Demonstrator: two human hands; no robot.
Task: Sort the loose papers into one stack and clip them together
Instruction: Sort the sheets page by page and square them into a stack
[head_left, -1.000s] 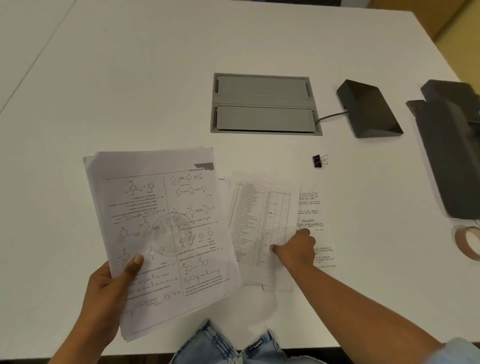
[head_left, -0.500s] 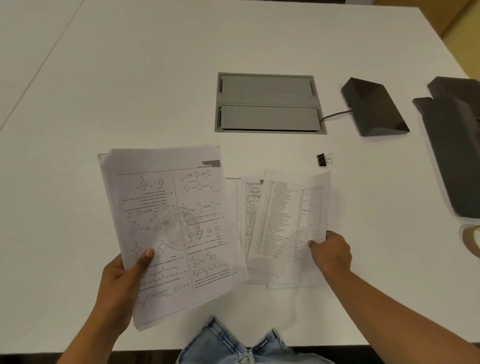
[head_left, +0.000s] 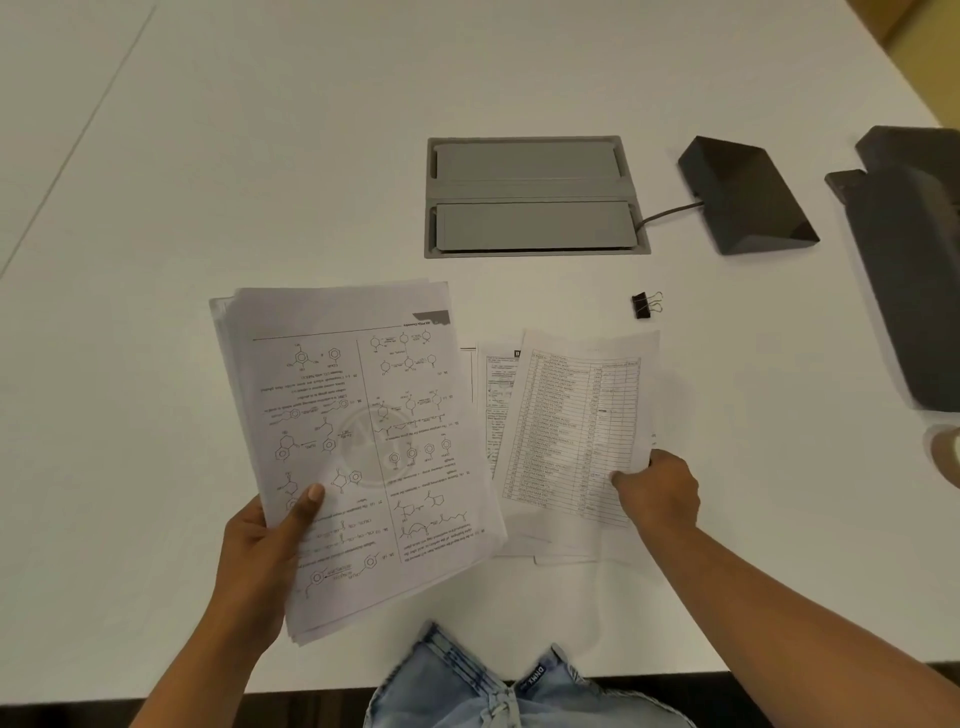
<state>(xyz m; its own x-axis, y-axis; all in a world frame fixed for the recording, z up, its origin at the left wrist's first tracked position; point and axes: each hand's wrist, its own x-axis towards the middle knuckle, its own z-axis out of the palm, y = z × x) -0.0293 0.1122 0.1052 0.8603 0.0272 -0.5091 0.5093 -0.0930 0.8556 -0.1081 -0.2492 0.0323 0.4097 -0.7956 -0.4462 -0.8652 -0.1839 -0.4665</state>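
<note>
Right of the held stack: table sheet, long axis running away, pinched by right hand; left hand grips stack.

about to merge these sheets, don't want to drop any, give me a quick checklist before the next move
1. Left hand firmly holds the thick white stack of printed chemistry pages: ok.
2. Right hand pinches the white table-printed sheet: ok.
3. All loose sheets gathered: not ok, white sheets underneath remain on the table.
4. Stack edges squared: not ok, fanned.
5. Small black binder clip lying free: ok.
</note>
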